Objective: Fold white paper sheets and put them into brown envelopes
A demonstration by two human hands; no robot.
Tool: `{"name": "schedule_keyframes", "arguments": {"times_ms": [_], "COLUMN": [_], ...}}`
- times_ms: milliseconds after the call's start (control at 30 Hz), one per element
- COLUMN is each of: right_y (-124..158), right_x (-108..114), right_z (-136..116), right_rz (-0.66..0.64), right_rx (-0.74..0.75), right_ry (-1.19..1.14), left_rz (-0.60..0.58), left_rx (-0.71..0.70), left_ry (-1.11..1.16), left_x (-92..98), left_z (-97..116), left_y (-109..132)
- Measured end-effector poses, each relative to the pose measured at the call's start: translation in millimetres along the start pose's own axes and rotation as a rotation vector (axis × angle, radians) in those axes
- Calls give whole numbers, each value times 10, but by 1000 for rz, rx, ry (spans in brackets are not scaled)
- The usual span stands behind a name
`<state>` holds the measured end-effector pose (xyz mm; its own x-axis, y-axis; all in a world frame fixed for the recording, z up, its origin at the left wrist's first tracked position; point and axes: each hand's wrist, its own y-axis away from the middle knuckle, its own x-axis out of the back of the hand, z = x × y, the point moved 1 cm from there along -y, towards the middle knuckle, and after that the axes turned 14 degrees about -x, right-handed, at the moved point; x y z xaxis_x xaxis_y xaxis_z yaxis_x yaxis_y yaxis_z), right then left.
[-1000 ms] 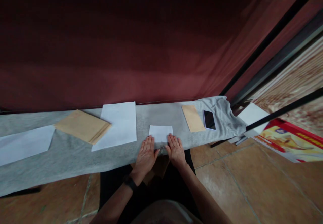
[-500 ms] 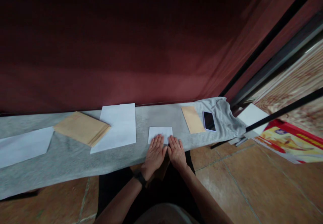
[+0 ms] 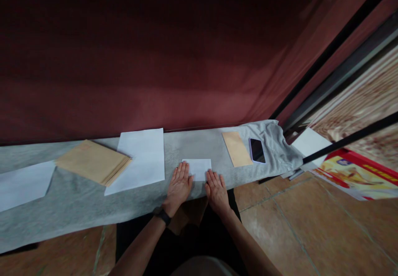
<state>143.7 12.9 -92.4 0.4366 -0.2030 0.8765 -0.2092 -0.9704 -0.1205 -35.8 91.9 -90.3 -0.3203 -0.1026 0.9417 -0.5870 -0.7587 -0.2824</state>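
Grey cloth-covered table (image 3: 77, 197), dark red curtain (image 3: 155, 60) behind, terracotta tile floor (image 3: 295, 226). Small white folded paper (image 3: 199, 166) lies under the fingertips of left hand (image 3: 178, 186) and right hand (image 3: 217, 191); fingers (image 3: 183, 171) straight, slightly spread.

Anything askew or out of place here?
Minor only: the gray cloth is bunched at its right end, by the phone. The envelope stack lies skewed, its corner over the white sheet. Nothing spilled or damaged.

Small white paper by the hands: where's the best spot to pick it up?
Probably its far edge, coming from the wall side. The paper lies flat on the cloth, with the left hand and right hand flat on its near corners, so only the far edge is free.
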Motion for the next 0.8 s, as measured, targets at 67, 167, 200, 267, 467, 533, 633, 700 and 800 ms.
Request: {"name": "schedule_keyframes", "arguments": {"times_ms": [67,167,200,267,467,533,633,700,800], "right_y": [-24,-137,-195,-324,-572,-586,-589,-591,-586], "right_x": [11,-7,-28,-95,-282,-288,-250,-209,-152], "right_z": [-39,-198,-274,-432,-608,-536,-371,-254,-105], "right_rz": [7,28,28,13,5,21,34,37,50], "right_rx": [-22,-18,5,59,114,103,63,36,-3], "right_ry": [3,20,29,51,121,137,168,191,211], "left_rz": [-2,-29,-45,-84,-118,-99,-63,-55,-58], "left_rx": [1,-11,-17,-32,-32,-18,-9,-9,-11], "left_ry": [-17,-48,-59,-85,-165,-155,-134,-133,-142], "left_x": [5,-2,-6,-12,-2,6,12,10,2], "left_z": [-16,-20,-23,-33,-23,-9,2,0,-6], "left_y": [-1,-6,-7,-5,-3,-10,-18,-17,-11]}}
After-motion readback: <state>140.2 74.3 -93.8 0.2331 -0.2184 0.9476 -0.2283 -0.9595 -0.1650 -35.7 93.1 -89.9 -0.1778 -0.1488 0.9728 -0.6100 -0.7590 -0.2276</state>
